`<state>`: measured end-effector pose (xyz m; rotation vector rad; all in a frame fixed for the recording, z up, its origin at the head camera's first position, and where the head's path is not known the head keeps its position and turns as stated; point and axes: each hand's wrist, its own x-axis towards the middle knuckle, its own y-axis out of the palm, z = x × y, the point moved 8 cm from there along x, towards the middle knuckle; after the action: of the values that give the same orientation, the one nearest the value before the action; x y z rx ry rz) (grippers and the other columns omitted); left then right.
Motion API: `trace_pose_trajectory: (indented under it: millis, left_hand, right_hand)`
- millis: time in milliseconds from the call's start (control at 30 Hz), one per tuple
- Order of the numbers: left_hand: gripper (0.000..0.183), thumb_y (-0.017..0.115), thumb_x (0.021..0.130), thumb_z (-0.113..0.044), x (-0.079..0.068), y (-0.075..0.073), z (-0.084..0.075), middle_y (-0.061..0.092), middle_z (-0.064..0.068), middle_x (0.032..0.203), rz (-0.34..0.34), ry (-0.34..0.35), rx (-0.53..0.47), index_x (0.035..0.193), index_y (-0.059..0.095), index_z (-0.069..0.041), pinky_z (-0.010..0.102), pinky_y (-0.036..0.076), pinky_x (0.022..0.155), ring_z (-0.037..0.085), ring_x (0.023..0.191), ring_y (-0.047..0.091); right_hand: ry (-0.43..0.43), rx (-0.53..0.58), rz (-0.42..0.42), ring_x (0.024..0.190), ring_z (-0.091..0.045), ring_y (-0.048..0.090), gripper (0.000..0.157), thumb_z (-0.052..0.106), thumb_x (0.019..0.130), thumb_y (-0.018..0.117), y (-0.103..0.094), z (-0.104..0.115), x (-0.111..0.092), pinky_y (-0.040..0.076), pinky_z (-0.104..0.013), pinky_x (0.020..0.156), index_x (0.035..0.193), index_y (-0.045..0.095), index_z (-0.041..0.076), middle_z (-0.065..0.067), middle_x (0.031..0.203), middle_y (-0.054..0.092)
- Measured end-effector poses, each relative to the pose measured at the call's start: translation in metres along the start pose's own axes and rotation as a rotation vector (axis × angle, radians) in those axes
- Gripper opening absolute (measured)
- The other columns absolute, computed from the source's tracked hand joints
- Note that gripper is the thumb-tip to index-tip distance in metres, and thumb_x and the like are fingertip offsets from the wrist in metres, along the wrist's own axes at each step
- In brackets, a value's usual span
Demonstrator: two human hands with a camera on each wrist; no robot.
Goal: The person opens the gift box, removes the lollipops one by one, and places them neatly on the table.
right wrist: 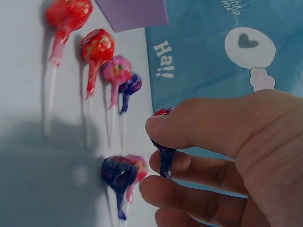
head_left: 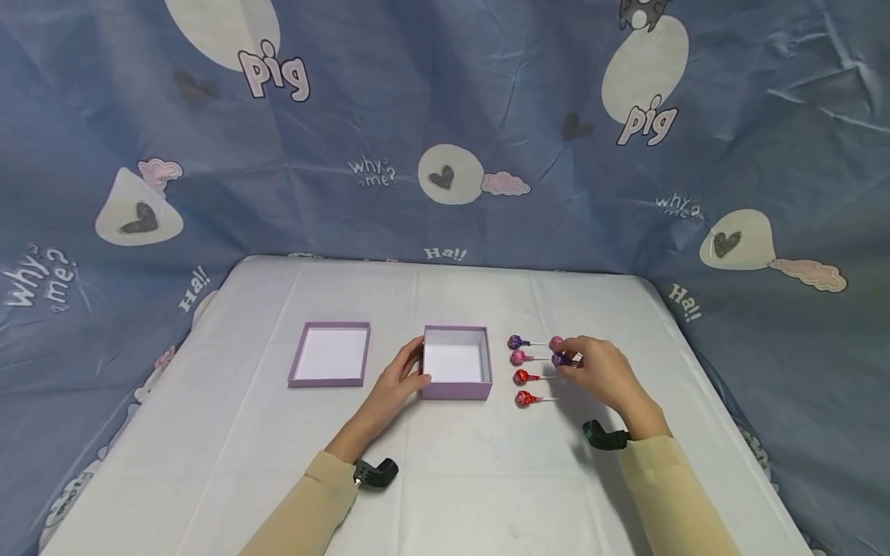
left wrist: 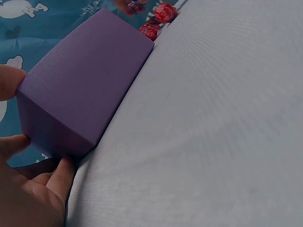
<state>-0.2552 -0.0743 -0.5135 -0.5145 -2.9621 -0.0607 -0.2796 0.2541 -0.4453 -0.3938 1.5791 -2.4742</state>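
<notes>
My left hand point(head_left: 395, 386) holds the open purple box point(head_left: 456, 391) at its left side, thumb near the front corner. In the left wrist view the box point(left wrist: 85, 80) stands on the white cloth, with fingertips against its wall. My right hand point(head_left: 601, 374) pinches a dark purple lollipop point(right wrist: 163, 142) between thumb and fingers, just above the table. Right beside those fingers lie another purple lollipop point(right wrist: 118, 175) and a pink one point(head_left: 555, 342). Left of the hand, a column holds a purple lollipop point(head_left: 514, 341), a pink one point(head_left: 518, 357) and two red ones point(head_left: 523, 398).
To the box's left lies a shallow purple lid point(head_left: 329, 384) with its white inside up. A white cloth point(head_left: 473, 479) covers the table. Behind it hangs a blue printed curtain point(head_left: 361, 224). Each wrist wears a black camera band point(head_left: 375, 473).
</notes>
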Motion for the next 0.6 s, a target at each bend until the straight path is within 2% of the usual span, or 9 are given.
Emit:
trace_pose_trajectory:
  millis: [267, 600]
  left_hand:
    - [0.069, 0.059, 0.099, -0.004, -0.001, -0.001, 0.007, 0.024, 0.016, 0.163, -0.021, 0.007, 0.026, 0.159, 0.024, -0.009, 0.043, 0.027, 0.12, 0.028, 0.15, 0.023]
    - [0.07, 0.058, 0.098, -0.003, -0.002, -0.001, 0.005, 0.023, 0.018, 0.163, -0.023, 0.006, 0.028, 0.159, 0.023, -0.006, 0.044, 0.027, 0.12, 0.029, 0.15, 0.023]
  right_hand:
    - [0.005, -0.008, 0.022, 0.077, -0.015, 0.062, 0.023, 0.014, 0.083, 0.079, 0.006, -0.013, -0.011, 0.052, -0.04, 0.07, 0.106, 0.076, 0.017, 0.001, 0.093, 0.07]
    - [0.032, -0.007, 0.064, 0.076, -0.014, 0.061, 0.027, 0.011, 0.083, 0.078, 0.014, -0.021, -0.02, 0.051, -0.037, 0.067, 0.11, 0.077, 0.014, 0.0, 0.094, 0.07]
